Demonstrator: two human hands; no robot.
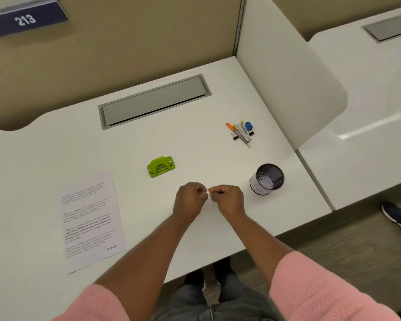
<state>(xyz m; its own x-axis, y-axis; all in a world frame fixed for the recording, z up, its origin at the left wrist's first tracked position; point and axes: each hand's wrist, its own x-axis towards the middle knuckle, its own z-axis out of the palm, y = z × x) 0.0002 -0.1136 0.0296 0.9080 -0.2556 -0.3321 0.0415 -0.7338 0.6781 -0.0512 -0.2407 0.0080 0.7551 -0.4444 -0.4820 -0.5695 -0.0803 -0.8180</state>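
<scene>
- Left hand [190, 198] and right hand [228, 196] meet at the fingertips over the desk [195, 140], fingers curled and pinched; anything between them is too small to tell.
- Mesh cup [267, 179] stands upright just right of the right hand, the nearer one.

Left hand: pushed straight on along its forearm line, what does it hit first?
Probably the right hand, fingers nearly touching already; past it, the pile of binder clips and markers. Depth unclear.
</scene>
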